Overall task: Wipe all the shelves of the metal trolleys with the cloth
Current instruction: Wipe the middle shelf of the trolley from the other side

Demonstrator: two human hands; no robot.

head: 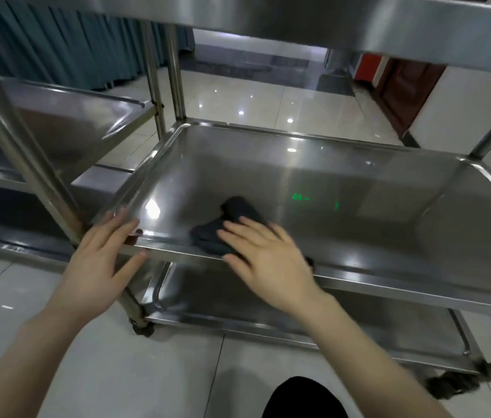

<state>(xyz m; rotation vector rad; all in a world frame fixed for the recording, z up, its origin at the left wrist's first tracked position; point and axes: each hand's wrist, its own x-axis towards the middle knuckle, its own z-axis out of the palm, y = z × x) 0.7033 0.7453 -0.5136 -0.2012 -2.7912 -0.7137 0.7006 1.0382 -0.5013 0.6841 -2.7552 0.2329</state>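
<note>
Pressing down with straight, spread fingers, the right hand [268, 260] lies flat on a dark crumpled cloth [232, 220]. The cloth sits on the middle shelf [343, 191] of a shiny stainless-steel trolley [37, 170] — close to the shelf's front edge and nearer its left corner than its right. Part of the cloth pokes out beyond the fingertips toward the shelf's centre; the rest is hidden under the palm. The left hand [99, 260] is relaxed as well, fingers straight, resting on the raised rim at the front left corner of the same shelf, beside the trolley's upright post — it holds nothing. Below lies the bottom shelf [238, 300], and the underside of the top shelf [358, 22] fills the upper edge of the view. A second steel trolley [66, 122] stands just to the left. Both stand on a pale glossy tiled floor [117, 372], with a teal pleated curtain [57, 40] behind at the left and a dark red-brown wooden door [404, 95] in the background at the right.
</note>
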